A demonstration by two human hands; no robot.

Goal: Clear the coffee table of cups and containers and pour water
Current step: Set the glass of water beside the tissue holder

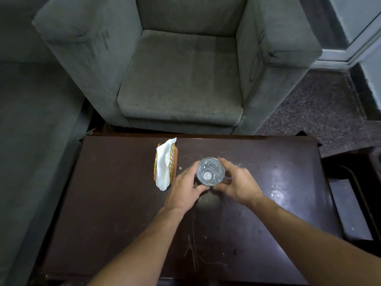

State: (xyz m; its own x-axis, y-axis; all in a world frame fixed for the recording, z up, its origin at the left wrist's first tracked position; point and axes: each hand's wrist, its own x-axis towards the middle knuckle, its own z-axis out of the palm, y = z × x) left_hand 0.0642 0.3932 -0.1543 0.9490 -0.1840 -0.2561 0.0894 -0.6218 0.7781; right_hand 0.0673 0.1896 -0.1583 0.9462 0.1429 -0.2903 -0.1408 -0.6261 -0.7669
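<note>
A clear drinking glass [210, 171] (upright, seen from above) is stood on the dark coffee table [123, 203] and is grasped from both sides by the left hand [183, 188] and right hand [239, 184], fingers curled round it. A napkin holder [172, 161] is placed just beside the left hand

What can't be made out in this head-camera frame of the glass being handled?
- Glass: water level unclear, because it is clear glass seen straight from above.
- Glass wall and base: hidden by the left hand and right hand. Whether it is lifted or resting on the table cannot be told.
- Napkin holder: inside covered by the napkin.
- Dark furniture: cut off by the right edge, kind unclear.
</note>
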